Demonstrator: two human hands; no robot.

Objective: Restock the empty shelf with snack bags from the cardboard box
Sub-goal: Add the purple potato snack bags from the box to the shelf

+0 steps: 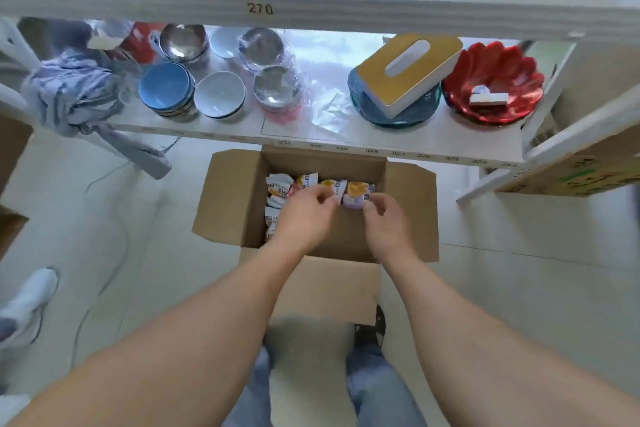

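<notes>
An open cardboard box [228, 198] stands on the floor below the shelf, with several small snack bags [278, 189] along its back and left side. Both my hands reach into it. My left hand [306, 215] has its fingers curled on a white and orange snack bag [332, 188] near the back wall. My right hand [384, 222] pinches the lower edge of an orange and purple snack bag [356, 196] beside it. My hands cover the bags underneath.
The white shelf [346, 135] just above the box carries stacked bowls [166, 88], steel bowls, a tissue box [405, 73] on a blue plate and a red dish [491, 80]. A grey cloth [72, 94] hangs at left. Another carton [571, 177] stands at right.
</notes>
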